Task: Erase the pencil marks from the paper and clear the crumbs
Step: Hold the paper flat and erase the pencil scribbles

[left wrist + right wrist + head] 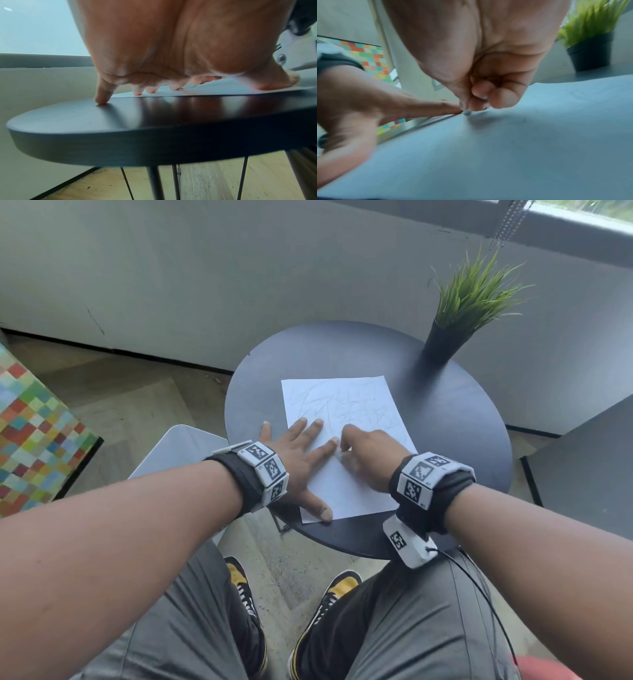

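Head view: A dark pot (442,344) stands at the far right of the round dark surface (455,419) and holds a tuft of green grass-like plant (476,292). The paper (342,419) lies flat near the middle of the surface, with faint pencil marks (346,405) across its far half. The left hand (294,453) lies flat, fingers spread and straight, on the paper's left edge, thumb at the near corner. The right hand (366,453) rests on the paper just beside the left index finger, its fingers curled together; what they hold is hidden here.

Left wrist view: The little finger (102,97) of the left hand presses the bare surface (120,135) beside the paper (214,90); the other fingertips press the sheet. Thin legs show beneath.

Right wrist view: The right hand's fingers (503,98) pinch a small grey eraser (467,112), its tip touching the paper (522,148) beside the left hand (368,105). The picture is blurred.
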Demonstrator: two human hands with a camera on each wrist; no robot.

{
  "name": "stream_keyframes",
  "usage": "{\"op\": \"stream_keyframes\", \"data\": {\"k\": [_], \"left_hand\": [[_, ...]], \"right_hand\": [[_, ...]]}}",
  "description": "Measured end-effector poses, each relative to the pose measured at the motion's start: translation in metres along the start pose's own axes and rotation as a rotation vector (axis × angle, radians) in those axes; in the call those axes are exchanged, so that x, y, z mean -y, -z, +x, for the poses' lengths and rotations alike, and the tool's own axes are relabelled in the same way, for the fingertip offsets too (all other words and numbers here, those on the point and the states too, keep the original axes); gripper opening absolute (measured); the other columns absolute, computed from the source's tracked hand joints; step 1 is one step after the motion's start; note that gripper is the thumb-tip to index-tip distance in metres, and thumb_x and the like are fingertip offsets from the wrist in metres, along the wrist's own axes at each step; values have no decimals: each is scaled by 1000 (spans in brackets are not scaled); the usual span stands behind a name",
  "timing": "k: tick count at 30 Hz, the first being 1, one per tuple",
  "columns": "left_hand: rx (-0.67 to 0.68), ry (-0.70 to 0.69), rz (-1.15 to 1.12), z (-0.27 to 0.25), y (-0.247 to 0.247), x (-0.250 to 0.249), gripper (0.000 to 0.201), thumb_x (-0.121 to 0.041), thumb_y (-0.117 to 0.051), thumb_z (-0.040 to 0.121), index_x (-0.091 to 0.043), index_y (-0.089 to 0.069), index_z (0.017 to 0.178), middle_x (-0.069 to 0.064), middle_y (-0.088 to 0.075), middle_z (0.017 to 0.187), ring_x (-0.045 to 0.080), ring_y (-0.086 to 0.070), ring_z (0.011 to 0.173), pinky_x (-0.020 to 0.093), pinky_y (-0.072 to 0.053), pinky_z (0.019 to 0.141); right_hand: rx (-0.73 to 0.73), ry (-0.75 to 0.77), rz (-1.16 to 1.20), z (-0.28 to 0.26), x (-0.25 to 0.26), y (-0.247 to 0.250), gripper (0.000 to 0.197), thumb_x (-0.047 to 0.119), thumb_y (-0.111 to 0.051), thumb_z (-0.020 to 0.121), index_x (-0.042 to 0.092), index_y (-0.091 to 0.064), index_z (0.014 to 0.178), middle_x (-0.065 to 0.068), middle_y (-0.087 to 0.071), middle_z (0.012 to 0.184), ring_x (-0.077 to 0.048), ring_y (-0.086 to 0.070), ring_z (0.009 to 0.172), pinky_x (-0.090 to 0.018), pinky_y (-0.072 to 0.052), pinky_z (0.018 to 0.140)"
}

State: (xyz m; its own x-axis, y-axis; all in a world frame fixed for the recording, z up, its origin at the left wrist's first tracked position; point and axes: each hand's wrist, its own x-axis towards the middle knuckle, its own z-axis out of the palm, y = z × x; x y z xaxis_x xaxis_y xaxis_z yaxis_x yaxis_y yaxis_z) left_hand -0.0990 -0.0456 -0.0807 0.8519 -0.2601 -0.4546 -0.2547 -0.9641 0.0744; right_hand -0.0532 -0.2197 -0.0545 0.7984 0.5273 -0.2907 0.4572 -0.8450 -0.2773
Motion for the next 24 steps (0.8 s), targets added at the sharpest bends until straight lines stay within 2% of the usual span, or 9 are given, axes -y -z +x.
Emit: {"op": "stream_keyframes", "data": {"k": [2, 5, 10, 12, 14, 18, 19, 22, 24], "left_hand": [[-2, -2, -6, 0, -2, 1, 131, -99, -47, 52, -42, 16, 151, -2, 30, 160, 23, 24, 148, 72, 0, 111], [0, -3, -31, 1, -3, 2, 130, -99, -48, 52, -44, 18, 151, -3, 32, 159, 22, 27, 147, 70, 6, 112], [-44, 35, -36, -4, -9, 6, 134, -101, -42, 52, -35, 16, 154, -3, 28, 161, 21, 24, 149, 66, 4, 115], [-54, 52, -46, -6, -12, 8, 134, -103, -38, 51, -35, 16, 154, -5, 27, 161, 21, 23, 149, 65, 5, 115], [-58, 52, -53, -6, -14, 10, 134, -103, -37, 50, -36, 16, 153, -6, 28, 161, 21, 24, 149, 66, 6, 115], [-56, 40, -47, -5, -13, 10, 133, -103, -37, 50, -37, 17, 153, -6, 28, 161, 23, 23, 149, 69, 7, 113], [-56, 39, -47, -5, -13, 10, 133, -103, -36, 50, -38, 17, 153, -6, 28, 161, 24, 23, 149, 69, 7, 112], [-67, 43, -33, -5, -14, 10, 133, -104, -34, 50, -37, 17, 153, -6, 28, 161, 24, 22, 149, 69, 4, 112], [-67, 44, -34, -5, -14, 10, 132, -104, -34, 51, -37, 17, 153, -6, 28, 161, 24, 22, 149, 69, 4, 112]], "right_hand": [[12, 49, -3, -3, 6, -2, 19, 26, -48, 95, 15, -49, 111, -14, -62, 102, -33, -57, 87, -35, -45, 73], [150, 256, 16, -13, 18, -16, 21, 24, -52, 95, 21, -54, 116, -4, -66, 105, -26, -59, 88, -34, -47, 80], [21, -97, 29, 2, -9, 1, 24, 42, -50, 95, 20, -52, 103, -7, -62, 98, -28, -56, 90, -33, -42, 72], [-22, -149, 31, 2, -13, 0, 25, 42, -48, 96, 17, -49, 102, -9, -62, 97, -30, -56, 88, -35, -45, 72], [-29, -95, 57, -4, -2, -5, 22, 36, -46, 97, 16, -47, 104, -13, -62, 97, -33, -57, 87, -39, -48, 76], [150, 220, -6, -14, 25, -17, 15, 28, -50, 96, 19, -52, 107, -12, -65, 101, -32, -59, 91, -37, -46, 77], [124, 202, -19, -9, 23, -14, 15, 27, -50, 96, 19, -53, 108, -11, -65, 104, -32, -59, 93, -35, -46, 78], [-54, -76, 9, 7, 3, -3, 19, 34, -46, 96, 18, -49, 106, -13, -64, 101, -33, -58, 86, -37, -48, 76], [-62, -21, -15, 2, 6, -6, 19, 32, -45, 97, 15, -47, 107, -16, -63, 98, -33, -57, 83, -37, -47, 72]]}}
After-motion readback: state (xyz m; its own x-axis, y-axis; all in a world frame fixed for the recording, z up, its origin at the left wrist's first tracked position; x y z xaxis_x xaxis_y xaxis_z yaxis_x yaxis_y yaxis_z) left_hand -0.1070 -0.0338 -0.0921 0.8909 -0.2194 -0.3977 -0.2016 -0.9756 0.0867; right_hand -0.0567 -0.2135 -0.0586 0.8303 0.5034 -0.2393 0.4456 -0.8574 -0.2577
